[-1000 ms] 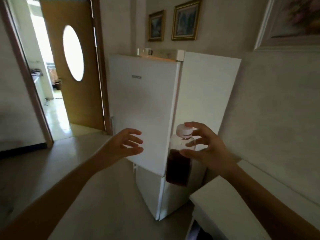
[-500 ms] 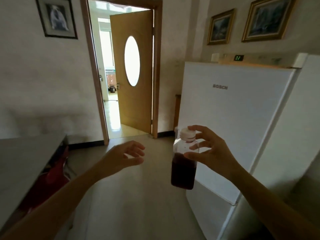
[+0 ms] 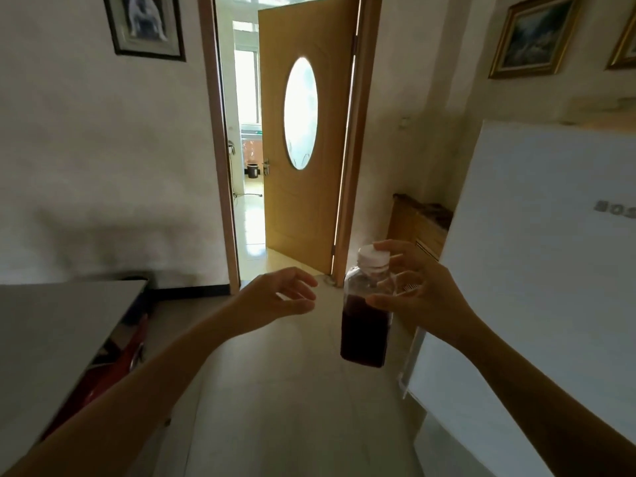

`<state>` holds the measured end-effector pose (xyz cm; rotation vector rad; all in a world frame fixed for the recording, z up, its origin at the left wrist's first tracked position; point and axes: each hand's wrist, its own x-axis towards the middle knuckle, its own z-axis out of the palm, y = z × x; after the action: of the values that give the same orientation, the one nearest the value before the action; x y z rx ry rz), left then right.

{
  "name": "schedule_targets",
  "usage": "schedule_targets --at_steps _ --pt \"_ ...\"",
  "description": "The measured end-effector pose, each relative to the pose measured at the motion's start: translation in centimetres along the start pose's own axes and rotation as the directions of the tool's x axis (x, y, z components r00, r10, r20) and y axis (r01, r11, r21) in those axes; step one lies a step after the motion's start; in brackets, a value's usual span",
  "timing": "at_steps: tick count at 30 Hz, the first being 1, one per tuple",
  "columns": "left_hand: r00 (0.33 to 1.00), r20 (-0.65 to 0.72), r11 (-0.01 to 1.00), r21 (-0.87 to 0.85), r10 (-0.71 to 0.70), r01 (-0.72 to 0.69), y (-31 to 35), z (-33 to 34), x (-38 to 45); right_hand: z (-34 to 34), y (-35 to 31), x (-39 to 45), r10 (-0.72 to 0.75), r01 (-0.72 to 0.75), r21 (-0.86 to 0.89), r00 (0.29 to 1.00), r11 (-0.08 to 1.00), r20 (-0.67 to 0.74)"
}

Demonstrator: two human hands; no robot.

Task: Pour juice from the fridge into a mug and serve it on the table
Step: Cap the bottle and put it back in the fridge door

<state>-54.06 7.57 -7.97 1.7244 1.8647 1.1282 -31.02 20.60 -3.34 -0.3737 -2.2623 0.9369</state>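
In the head view, the right hand (image 3: 425, 297) is clamped on a clear, square-shouldered plastic bottle with a white screw cap (image 3: 367, 306), thumb across its near shoulder and fingers round the far side by the cap, so it hangs upright in the air just left of the white fridge (image 3: 537, 270) and well right of the grey table (image 3: 51, 325). The left hand (image 3: 275, 299) floats just left of it, fingers loosely apart, holding nothing. About two-thirds full of dark red-brown juice, the bottle probably feels moderately heavy, stiff-walled and perhaps slick; gripping lower round the body would likely be steadier for pouring.
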Motion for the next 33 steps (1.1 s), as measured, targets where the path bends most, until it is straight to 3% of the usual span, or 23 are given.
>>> schedule_targets --at_steps 9,17,24,33 --pt "0.994 0.109 0.999 -0.031 0.024 -0.020 -10.2 -6.7 12.2 2.2 7.7 12.6 0.082 -0.085 -0.084 0.996 0.993 -0.046" --pt "0.950 0.284 0.987 -0.127 0.130 -0.097 -17.9 -10.6 26.4 3.7 13.1 21.6 0.204 -0.253 -0.173 0.944 0.952 -0.260" --pt "0.888 0.397 0.969 -0.175 0.231 -0.174 -19.7 -7.6 40.2 1.5 17.9 26.6 0.270 -0.375 -0.187 0.866 0.908 -0.422" --pt "0.748 0.534 0.917 -0.279 0.394 -0.284 -19.4 -1.4 54.3 -2.9 24.7 31.3 0.202 -0.458 -0.334 0.787 0.824 -0.582"
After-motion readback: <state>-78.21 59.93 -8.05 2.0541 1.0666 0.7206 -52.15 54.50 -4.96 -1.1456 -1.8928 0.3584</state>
